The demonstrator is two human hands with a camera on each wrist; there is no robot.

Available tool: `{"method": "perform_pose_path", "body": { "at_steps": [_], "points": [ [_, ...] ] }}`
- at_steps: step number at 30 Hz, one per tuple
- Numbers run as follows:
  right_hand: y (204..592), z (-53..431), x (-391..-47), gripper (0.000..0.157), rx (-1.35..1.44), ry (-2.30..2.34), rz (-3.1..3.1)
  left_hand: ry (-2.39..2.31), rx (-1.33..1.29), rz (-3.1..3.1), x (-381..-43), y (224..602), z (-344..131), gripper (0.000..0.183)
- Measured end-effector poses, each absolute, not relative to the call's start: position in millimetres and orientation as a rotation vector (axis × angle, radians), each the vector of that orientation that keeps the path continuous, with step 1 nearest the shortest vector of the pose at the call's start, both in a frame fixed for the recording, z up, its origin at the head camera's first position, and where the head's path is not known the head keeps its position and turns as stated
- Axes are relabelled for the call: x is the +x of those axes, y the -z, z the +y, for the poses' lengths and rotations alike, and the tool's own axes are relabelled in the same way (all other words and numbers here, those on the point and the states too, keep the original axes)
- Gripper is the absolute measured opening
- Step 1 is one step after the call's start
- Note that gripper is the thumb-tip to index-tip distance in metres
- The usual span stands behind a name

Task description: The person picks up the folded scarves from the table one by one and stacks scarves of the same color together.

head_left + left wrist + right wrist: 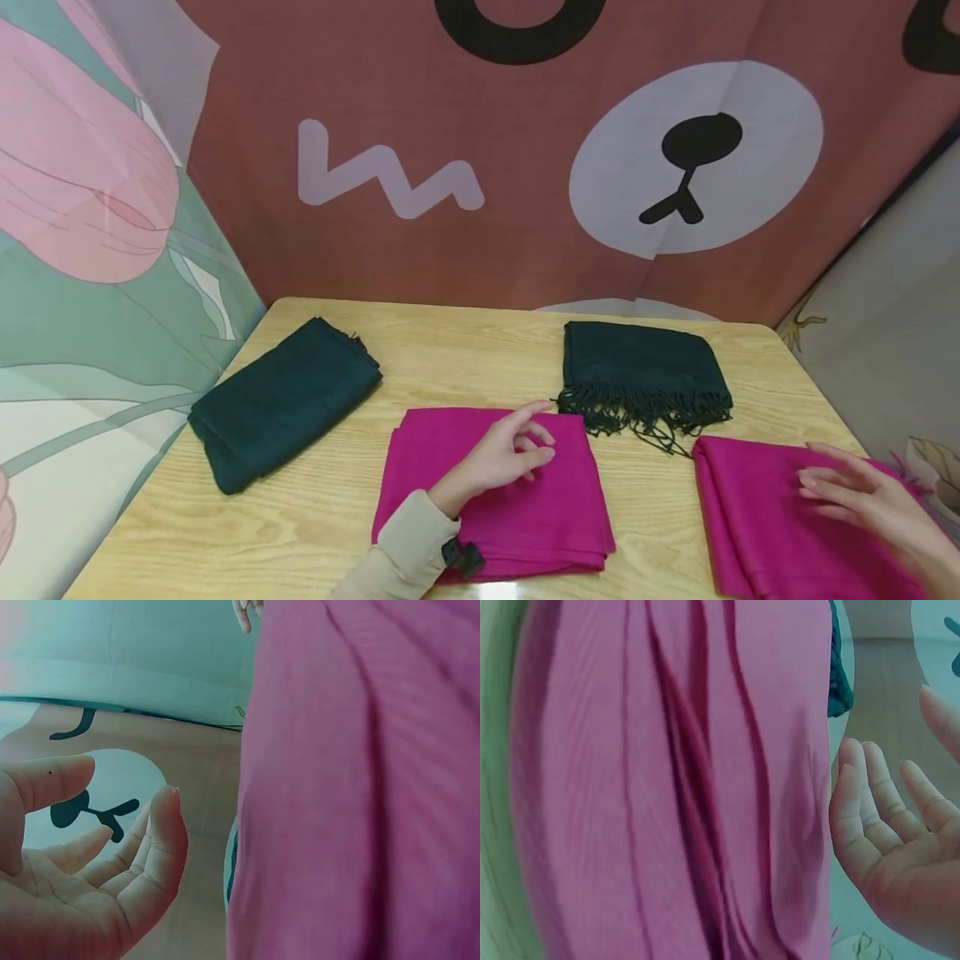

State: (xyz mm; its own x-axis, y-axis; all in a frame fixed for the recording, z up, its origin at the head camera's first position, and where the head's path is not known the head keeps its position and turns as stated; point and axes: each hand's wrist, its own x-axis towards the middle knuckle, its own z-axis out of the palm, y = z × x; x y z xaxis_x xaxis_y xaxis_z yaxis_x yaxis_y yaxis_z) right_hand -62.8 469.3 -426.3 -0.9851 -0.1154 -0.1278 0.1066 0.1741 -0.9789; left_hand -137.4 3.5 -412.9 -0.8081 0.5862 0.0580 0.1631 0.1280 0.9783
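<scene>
In the head view, a folded magenta cloth (420,450) lies at the front middle of the wooden table. Over it hovers my left hand (498,454), fingers loosely bent and holding nothing. A second folded magenta scarf (750,508), with a bit of fringe at its far right corner, is at the front right. My right hand (870,500) is above that scarf, relaxed and without anything in its grasp. The left wrist view has the left hand (97,877) beside magenta cloth (315,787). Layered folds of magenta scarf (592,787) stand next to the right hand (907,840) in the right wrist view.
A dark green folded scarf (292,408) lies slanted at the table's left. Another dark green scarf (637,358), its fringe facing the front, sits at the back right. Printed fabric hangings (375,258) surround the wooden table (465,354) at the back and sides.
</scene>
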Motion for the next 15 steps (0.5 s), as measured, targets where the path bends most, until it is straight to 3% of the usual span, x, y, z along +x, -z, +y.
{"method": "perform_pose_path", "body": {
  "at_steps": [15],
  "points": [
    [450.3, 518.7, -49.4, 0.044, 0.164, 2.069, 2.313, -1.73, 0.722, 2.052, -139.9, 409.6, 4.9, 0.057]
  ]
}}
